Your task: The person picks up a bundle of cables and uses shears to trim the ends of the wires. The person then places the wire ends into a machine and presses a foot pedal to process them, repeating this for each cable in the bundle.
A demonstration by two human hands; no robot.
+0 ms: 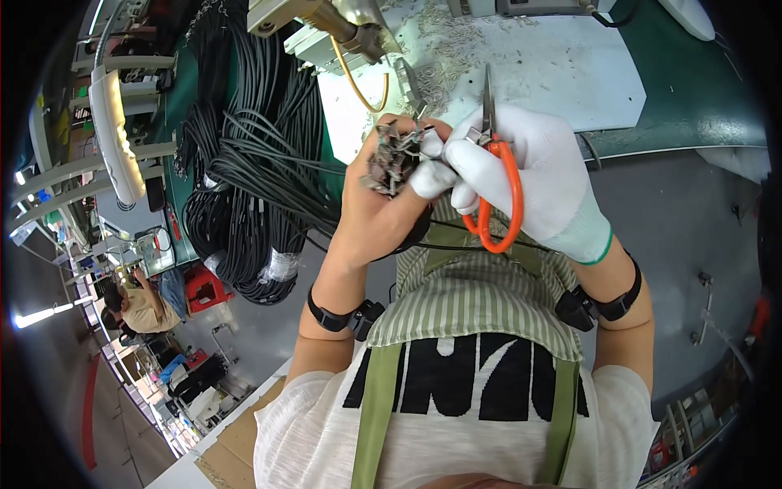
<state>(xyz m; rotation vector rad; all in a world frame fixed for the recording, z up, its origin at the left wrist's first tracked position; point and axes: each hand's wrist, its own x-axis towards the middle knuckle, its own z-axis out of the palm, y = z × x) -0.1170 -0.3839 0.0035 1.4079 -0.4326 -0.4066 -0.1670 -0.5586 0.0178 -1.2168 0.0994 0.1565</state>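
My left hand [365, 224] is closed round a bunch of dark cables, with white covers on the thumb tip and a fingertip. The cables' small greyish ends [395, 159] stick up out of the grip, slightly blurred. In my right hand [546, 167], which wears a white knit glove, are scissors [516, 196] with orange handles. Their dark blades [489, 102] point away from me. The gloved fingertips come close to the left thumb and the cable ends; whether they pinch one cannot be made out. Black cable runs below both hands, across my striped apron [481, 306].
Just beyond my left hand stands a metal machine head [358, 37] with a yellow tube. Small clippings litter a white board [570, 73] on the green table. Thick bundles of black cable [252, 155] hang at the left, near a lit lamp [118, 138]. Farther off sits another person [147, 308].
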